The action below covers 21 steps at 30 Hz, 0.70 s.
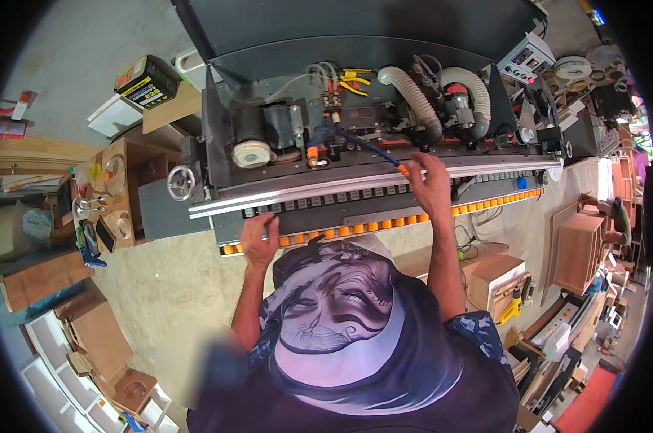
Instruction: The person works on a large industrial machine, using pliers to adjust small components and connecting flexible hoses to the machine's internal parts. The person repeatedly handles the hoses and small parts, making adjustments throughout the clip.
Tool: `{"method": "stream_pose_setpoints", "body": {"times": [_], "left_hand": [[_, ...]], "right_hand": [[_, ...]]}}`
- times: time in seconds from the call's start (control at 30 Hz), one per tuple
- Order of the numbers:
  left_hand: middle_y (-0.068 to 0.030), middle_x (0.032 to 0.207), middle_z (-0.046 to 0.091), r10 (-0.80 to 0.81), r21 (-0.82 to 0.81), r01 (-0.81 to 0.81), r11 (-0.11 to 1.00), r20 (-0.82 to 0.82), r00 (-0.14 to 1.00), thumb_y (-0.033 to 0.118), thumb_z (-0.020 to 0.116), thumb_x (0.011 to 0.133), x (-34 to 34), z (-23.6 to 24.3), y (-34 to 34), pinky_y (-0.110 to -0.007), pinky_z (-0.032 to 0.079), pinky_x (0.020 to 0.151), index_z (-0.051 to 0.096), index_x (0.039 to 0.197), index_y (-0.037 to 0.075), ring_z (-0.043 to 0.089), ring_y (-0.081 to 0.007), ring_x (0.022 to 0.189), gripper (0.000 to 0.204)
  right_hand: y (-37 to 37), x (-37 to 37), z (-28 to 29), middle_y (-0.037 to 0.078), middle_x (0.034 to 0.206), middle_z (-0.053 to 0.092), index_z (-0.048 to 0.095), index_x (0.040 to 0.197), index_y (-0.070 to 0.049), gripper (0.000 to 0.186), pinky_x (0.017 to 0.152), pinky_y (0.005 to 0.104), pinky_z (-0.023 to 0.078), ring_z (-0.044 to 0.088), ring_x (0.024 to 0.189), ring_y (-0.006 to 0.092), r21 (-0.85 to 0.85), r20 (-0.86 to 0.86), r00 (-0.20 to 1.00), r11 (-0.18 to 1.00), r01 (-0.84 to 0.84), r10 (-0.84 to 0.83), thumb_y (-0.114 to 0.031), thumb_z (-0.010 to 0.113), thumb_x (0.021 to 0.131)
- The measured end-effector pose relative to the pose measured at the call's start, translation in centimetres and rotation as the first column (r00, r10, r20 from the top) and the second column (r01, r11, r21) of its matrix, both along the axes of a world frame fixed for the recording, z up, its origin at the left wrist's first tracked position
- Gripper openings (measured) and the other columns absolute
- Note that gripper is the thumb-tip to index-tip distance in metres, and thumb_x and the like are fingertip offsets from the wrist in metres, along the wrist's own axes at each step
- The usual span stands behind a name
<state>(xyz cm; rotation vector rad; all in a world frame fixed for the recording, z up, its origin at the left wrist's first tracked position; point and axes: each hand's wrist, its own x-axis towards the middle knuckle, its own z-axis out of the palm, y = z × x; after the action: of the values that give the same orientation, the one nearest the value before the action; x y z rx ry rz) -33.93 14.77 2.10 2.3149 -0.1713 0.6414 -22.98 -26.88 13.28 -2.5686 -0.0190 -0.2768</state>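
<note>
A long dark machine (283, 184) with a silver rail (305, 189) along its front lies before me. My left hand (260, 242) is at the front edge near the row of orange rollers (329, 234), loosely curled, with a gap between thumb and fingers and nothing visible in it. My right hand (430, 186) reaches over the rail, its fingers closed at the orange tip of a blue segmented hose (369, 149). That hose slants out from the valve fittings (331, 101); the fingers partly hide its tip.
Yellow-handled pliers (355, 81) lie inside the machine beside ribbed white suction hoses (411, 92). A handwheel (181, 182) juts out at the left, and a control box (527, 59) stands at the far right. Wooden boxes (496, 278) and a yellow tool (512, 306) sit at lower right.
</note>
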Motion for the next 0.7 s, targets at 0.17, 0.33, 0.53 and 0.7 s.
{"method": "stream_pose_setpoints", "body": {"times": [0.17, 0.33, 0.53, 0.7], "left_hand": [[-0.0091, 0.094, 0.076, -0.218, -0.133, 0.212, 0.968, -0.035, 0.975, 0.009, 0.084, 0.091, 3.6, 4.8, 0.6, -0.035, 0.054, 0.064, 0.077, 0.109, 0.008, 0.070, -0.0227, 0.072, 0.019], [-0.0102, 0.090, 0.076, -0.163, -0.348, 0.134, 0.928, -0.054, 0.985, 0.010, 0.079, 0.095, 12.0, 9.0, -2.0, -0.037, 0.057, 0.070, 0.075, 0.114, 0.007, 0.072, -0.0267, 0.076, 0.019], [-0.0150, 0.103, 0.081, -0.327, -0.189, 0.273, 0.943, -0.389, 0.861, 0.018, 0.077, 0.097, 23.9, 4.1, -3.0, -0.050, 0.060, 0.086, 0.080, 0.109, 0.008, 0.078, -0.0372, 0.097, 0.016], [-0.0184, 0.116, 0.081, -0.207, 0.150, 0.594, 0.790, -0.847, 0.490, 0.036, 0.087, 0.090, 25.5, 1.0, -5.3, -0.051, 0.061, 0.099, 0.084, 0.112, 0.008, 0.077, -0.0404, 0.111, 0.036]], "right_hand": [[4.9, -2.5, 2.5, 0.011, 0.101, 0.079, 0.076, 0.121, -0.001, 0.020, 0.078, 0.0342, 0.058, 0.075, 0.087, 0.0187, 0.300, -0.003, 0.980, 0.934, 0.192, -0.200, -0.013, 0.069, 0.107], [9.4, -3.2, -1.8, 0.010, 0.095, 0.078, 0.076, 0.117, -0.003, 0.015, 0.075, 0.0322, 0.057, 0.073, 0.084, 0.0170, 0.350, -0.055, 0.998, 0.937, 0.022, -0.003, -0.011, 0.070, 0.106], [13.7, -1.2, -5.1, 0.011, 0.089, 0.072, 0.077, 0.100, -0.007, 0.007, 0.081, 0.0466, 0.053, 0.067, 0.091, 0.0346, 0.112, 0.071, 0.992, 0.988, -0.110, 0.102, -0.012, 0.076, 0.095], [13.7, -0.6, -5.1, 0.009, 0.089, 0.073, 0.078, 0.101, -0.006, 0.017, 0.077, 0.0445, 0.054, 0.069, 0.085, 0.0290, 0.141, 0.039, 0.997, 0.987, -0.074, 0.069, -0.022, 0.074, 0.100]]}}
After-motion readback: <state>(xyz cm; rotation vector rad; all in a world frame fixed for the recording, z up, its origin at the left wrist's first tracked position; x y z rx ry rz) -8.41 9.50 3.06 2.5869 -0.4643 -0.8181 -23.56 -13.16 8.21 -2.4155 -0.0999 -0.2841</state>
